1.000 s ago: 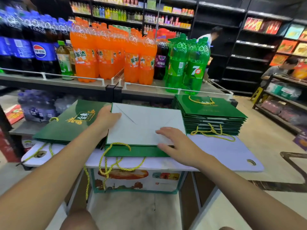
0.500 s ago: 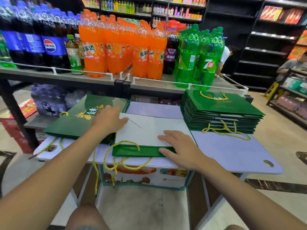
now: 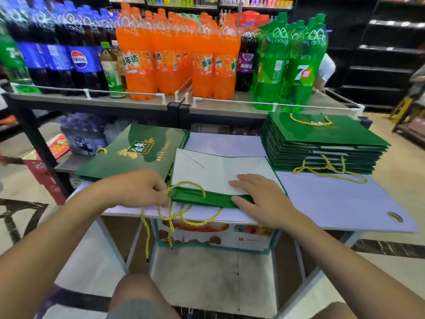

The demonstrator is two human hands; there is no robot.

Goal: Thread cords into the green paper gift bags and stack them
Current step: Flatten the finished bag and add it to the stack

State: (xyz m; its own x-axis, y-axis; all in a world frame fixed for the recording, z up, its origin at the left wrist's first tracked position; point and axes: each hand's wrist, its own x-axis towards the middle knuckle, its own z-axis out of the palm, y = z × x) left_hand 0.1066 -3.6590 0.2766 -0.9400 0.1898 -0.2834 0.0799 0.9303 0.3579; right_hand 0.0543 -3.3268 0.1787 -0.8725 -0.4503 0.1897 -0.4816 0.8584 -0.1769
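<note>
A flat green paper gift bag [image 3: 207,174] lies in the middle of the white table [image 3: 333,201], its pale bottom flap facing up. My right hand [image 3: 259,199] presses flat on its near right corner. My left hand [image 3: 140,189] is at the bag's near left corner, fingers pinched on the yellow cord [image 3: 184,209] that loops from the bag and hangs over the table edge. Another green bag with a gold logo [image 3: 135,153] lies to the left. A tall stack of green bags with cords [image 3: 322,143] sits on the right.
A shelf [image 3: 142,101] just behind the table carries orange, green and dark soda bottles. A printed carton [image 3: 213,238] stands under the table. Shop shelving fills the back right, where parts of other people show. My knees are below the table edge.
My left hand slid from the bag's far left corner down to its near edge and took hold of the yellow cord. My right hand stayed pressed on the bag.
</note>
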